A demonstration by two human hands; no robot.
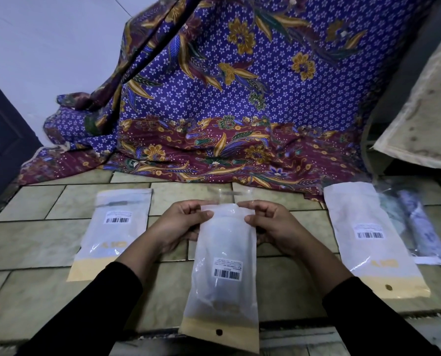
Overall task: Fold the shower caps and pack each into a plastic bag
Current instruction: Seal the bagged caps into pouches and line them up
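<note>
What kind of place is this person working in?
Most likely a room in a home, with the work done on the floor. Two frosted plastic bags with barcode labels lie on pale green floor tiles, a purple flowered batik cloth hangs behind them, and a dark panelled door stands at the left.
</note>
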